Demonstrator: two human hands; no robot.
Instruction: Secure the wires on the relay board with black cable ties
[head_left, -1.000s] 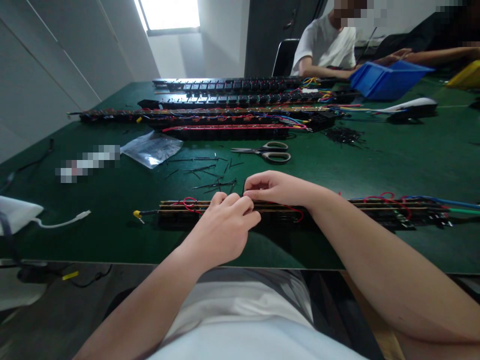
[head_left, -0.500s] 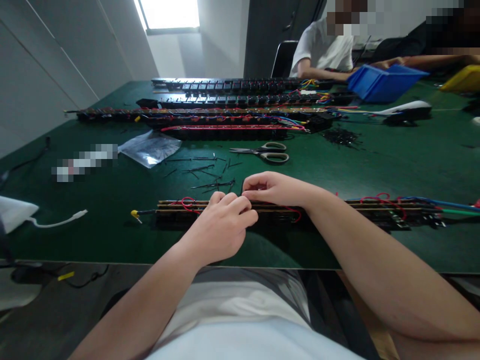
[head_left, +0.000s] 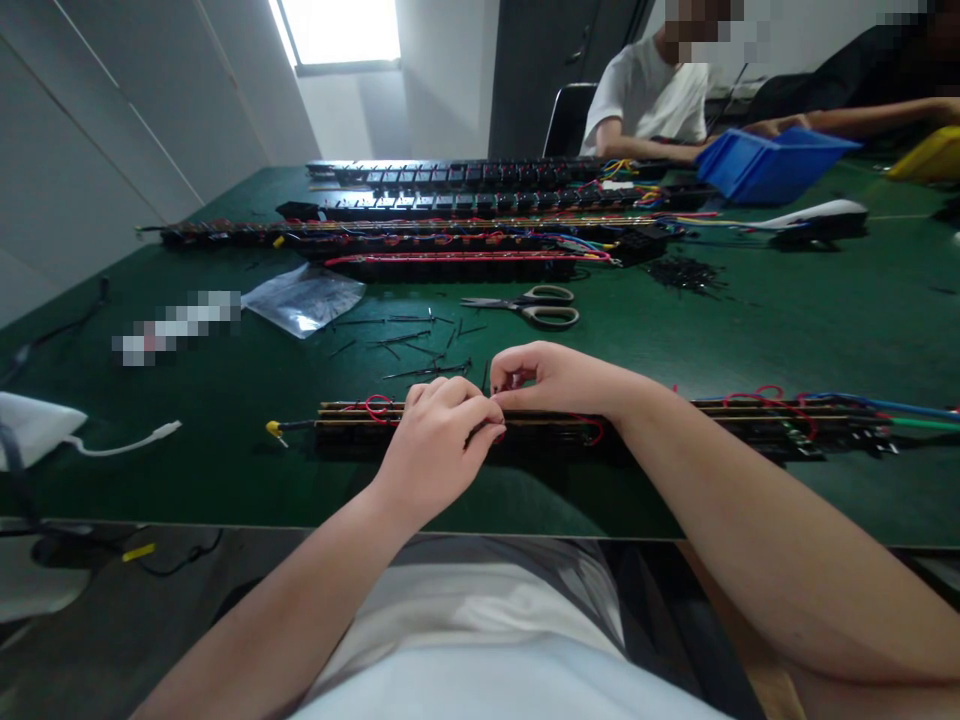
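A long black strip (head_left: 720, 420) with brass rails and red wires lies across the green table (head_left: 787, 320) near its front edge. My left hand (head_left: 439, 450) rests on the strip's middle, its fingers pinched together on a thin black cable tie (head_left: 484, 378) at the red wire. My right hand (head_left: 551, 378) sits just behind and to the right, its fingertips also pinched on the tie. The fingertips of the two hands almost touch. A yellow-tipped wire end (head_left: 275, 429) sticks out of the strip's left end.
Loose black cable ties (head_left: 420, 345), scissors (head_left: 536, 305) and a clear plastic bag (head_left: 304, 297) lie behind my hands. Several more wired strips (head_left: 465, 240) are stacked farther back. Other people work at the far right by a blue bin (head_left: 772, 160). A white cable (head_left: 124, 445) lies left.
My left hand has shifted slightly left and curled tighter, its fingertips now pinched lower on the strip. My right hand has hardly moved.
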